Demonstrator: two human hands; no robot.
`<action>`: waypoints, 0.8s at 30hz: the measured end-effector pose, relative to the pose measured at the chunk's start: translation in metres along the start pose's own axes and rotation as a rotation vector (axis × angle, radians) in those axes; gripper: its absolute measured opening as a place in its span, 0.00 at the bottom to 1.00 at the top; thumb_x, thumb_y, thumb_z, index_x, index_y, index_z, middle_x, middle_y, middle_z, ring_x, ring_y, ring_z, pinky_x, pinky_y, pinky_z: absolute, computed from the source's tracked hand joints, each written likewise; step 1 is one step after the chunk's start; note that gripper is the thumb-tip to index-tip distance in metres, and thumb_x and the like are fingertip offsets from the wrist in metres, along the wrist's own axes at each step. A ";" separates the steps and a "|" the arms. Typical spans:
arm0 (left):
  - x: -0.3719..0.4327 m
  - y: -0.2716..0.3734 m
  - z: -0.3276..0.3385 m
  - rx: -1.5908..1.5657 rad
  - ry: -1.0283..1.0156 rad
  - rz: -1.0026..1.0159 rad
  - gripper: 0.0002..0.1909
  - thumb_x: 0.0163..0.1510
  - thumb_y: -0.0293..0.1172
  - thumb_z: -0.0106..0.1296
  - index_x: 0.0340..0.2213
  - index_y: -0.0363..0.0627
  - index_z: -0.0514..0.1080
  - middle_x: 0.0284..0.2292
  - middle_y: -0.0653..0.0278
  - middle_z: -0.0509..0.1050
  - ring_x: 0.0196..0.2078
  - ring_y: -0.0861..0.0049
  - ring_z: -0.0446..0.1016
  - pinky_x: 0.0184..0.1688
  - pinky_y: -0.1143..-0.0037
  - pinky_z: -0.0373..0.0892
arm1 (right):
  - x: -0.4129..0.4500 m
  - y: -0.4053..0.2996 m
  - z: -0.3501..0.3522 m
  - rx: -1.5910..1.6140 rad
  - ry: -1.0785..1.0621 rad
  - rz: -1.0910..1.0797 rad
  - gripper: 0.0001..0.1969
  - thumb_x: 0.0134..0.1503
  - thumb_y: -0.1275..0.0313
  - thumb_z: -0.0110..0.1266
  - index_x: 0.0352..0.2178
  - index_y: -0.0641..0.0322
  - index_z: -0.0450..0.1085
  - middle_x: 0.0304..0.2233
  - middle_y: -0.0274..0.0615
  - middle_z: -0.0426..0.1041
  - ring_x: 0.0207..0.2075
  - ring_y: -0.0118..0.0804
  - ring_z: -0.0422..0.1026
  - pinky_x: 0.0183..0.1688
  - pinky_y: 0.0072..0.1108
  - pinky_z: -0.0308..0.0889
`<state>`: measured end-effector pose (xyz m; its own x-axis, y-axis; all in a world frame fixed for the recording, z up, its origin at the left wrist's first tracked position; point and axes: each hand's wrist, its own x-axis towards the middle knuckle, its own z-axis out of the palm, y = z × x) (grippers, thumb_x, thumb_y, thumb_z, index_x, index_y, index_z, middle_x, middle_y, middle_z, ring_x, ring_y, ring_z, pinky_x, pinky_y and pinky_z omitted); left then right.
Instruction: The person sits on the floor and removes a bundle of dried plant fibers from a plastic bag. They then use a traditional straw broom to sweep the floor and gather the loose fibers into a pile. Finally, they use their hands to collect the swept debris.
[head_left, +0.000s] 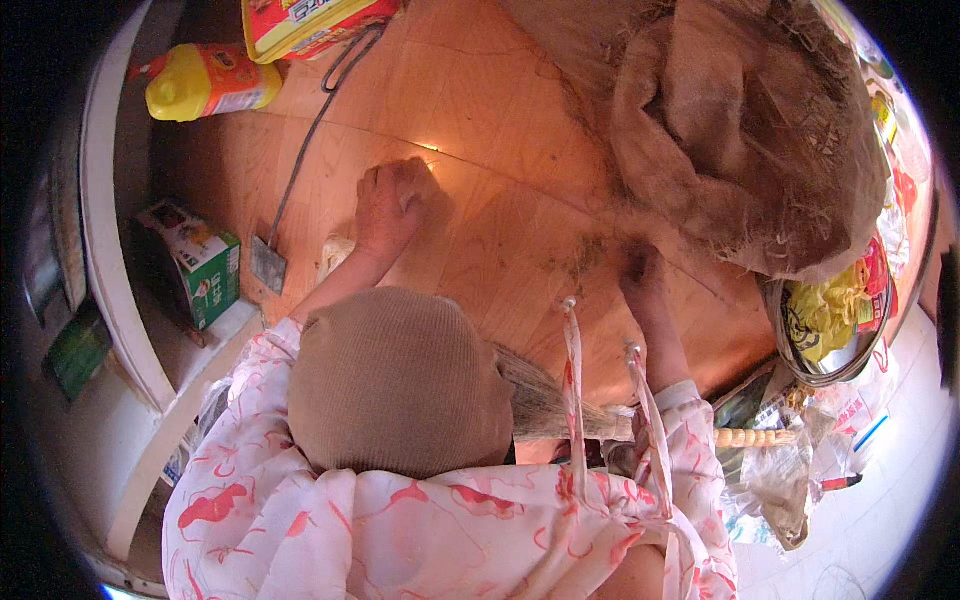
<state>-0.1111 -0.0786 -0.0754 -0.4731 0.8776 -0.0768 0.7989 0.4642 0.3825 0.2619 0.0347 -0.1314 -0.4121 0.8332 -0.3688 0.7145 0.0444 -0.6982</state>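
On the wood-patterned floor (495, 247), my left hand (386, 206) is lowered with its fingers curled. A brownish patch lies at its fingertips; whether that is a held thing or shadow is unclear. My right hand (641, 262), blurred and dark, reaches down beside scattered chaff and dirt (581, 255), near the lower edge of a frayed brown woven sack (742, 150). Its fingers are hard to make out. A straw broom (547, 397) with a jointed, bamboo-like handle (754, 437) lies across under my right forearm. Brown ribbed fabric (401, 382) covers a rounded form between my arms.
At left are a metal rod with a flat plate (268, 264), a green carton (202, 270), a yellow bottle (214, 82) and a red-yellow package (319, 30). A round bin (832, 367) with wrappers and several plastic bags (772, 480) are at right.
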 end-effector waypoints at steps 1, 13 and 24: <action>0.000 0.002 -0.002 0.030 -0.063 -0.044 0.16 0.42 0.28 0.47 0.36 0.39 0.64 0.33 0.49 0.66 0.37 0.54 0.65 0.40 0.64 0.63 | 0.000 0.011 0.002 0.064 0.006 -0.016 0.19 0.42 0.80 0.48 0.39 0.66 0.59 0.35 0.50 0.63 0.37 0.43 0.63 0.39 0.27 0.60; 0.016 0.027 -0.008 -0.328 -0.331 0.054 0.09 0.46 0.29 0.46 0.31 0.40 0.69 0.30 0.54 0.71 0.34 0.59 0.70 0.36 0.70 0.65 | 0.009 -0.029 -0.018 -0.222 -0.020 -0.078 0.17 0.43 0.78 0.49 0.38 0.67 0.61 0.36 0.52 0.65 0.37 0.48 0.65 0.39 0.31 0.63; 0.017 0.094 0.020 -0.775 -0.950 0.145 0.09 0.48 0.31 0.47 0.31 0.39 0.69 0.25 0.61 0.71 0.28 0.79 0.69 0.31 0.77 0.66 | 0.007 -0.174 -0.004 -0.380 -0.335 -0.288 0.13 0.49 0.70 0.47 0.37 0.64 0.63 0.31 0.51 0.68 0.34 0.51 0.68 0.35 0.33 0.64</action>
<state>-0.0367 -0.0180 -0.0592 0.3173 0.8039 -0.5030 0.2373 0.4462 0.8629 0.1371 0.0348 -0.0104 -0.7320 0.5411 -0.4139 0.6744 0.4893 -0.5530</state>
